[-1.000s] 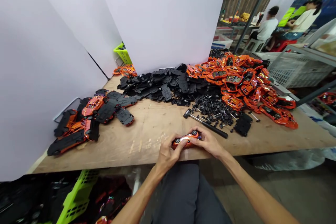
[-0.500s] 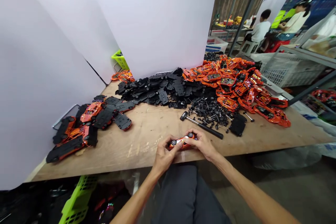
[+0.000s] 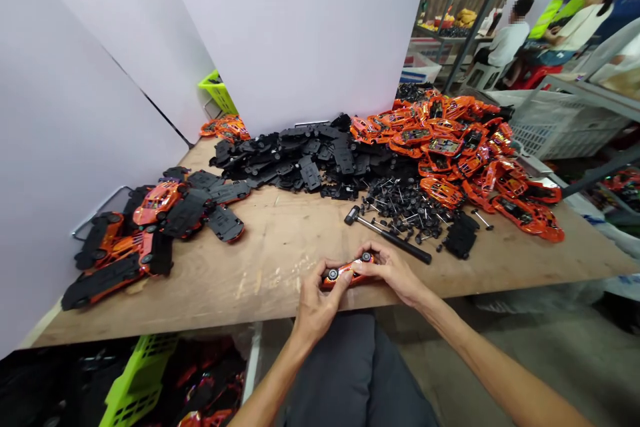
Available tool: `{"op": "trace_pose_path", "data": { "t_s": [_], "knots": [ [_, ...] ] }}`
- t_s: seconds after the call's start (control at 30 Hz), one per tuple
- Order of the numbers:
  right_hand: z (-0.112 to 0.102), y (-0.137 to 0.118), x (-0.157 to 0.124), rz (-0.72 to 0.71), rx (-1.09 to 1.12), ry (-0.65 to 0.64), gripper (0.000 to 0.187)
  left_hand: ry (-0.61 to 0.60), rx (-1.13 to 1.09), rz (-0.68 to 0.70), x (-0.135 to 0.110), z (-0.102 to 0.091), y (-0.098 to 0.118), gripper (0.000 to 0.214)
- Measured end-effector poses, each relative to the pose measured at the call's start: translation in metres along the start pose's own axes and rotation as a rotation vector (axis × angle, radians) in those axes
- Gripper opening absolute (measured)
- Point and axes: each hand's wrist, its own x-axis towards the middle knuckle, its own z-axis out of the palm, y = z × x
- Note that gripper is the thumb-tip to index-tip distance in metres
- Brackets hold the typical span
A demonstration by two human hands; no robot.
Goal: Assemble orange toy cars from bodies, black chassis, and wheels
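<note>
1. Bench and piles sit slightly further left in my view than a moment ago; the hands have barely shifted relative to the hammer.
2. Left hand and right hand are both closed on an orange toy car, one at each end, with two wheels showing.
3. Car lies between the hands, near side of the hammer and slightly left of it. Cannot tell whether it touches the bench.
4. Bench's front edge runs just nearer me than the car, with dark trousers below it. Bare wood stretches left of the hammer towards a stack of orange-and-black car bodies.
5. Loose wheel-and-axle sets lie touching the hammer's far side; black chassis plates lie beyond, to its left; orange car shells are heaped beyond, to its right.
</note>
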Motion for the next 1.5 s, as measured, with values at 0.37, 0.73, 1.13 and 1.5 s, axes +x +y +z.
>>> {"op": "trace_pose_path", "data": {
  "t_s": [0.37,0.73,1.13,1.5],
  "knots": [
    [0.01,0.013,-0.006,-0.198,-0.244,0.12,0.023,-0.035,0.144,0.099,0.003,-0.009,0.003,0.019],
    [-0.002,0.027,-0.007,-0.235,-0.166,0.119,0.037,-0.234,1.043,0.338,0.022,0.017,0.03,0.012],
    [0.006,0.025,-0.028,-0.405,-0.17,0.304,0.058,0.033,0.532,0.313,0.014,0.009,0.027,0.025],
    [0.012,0.011,-0.011,-0.571,-0.483,0.285,0.027,0.01,-0.329,0.065,0.022,0.01,0.03,0.038]
  ]
}}
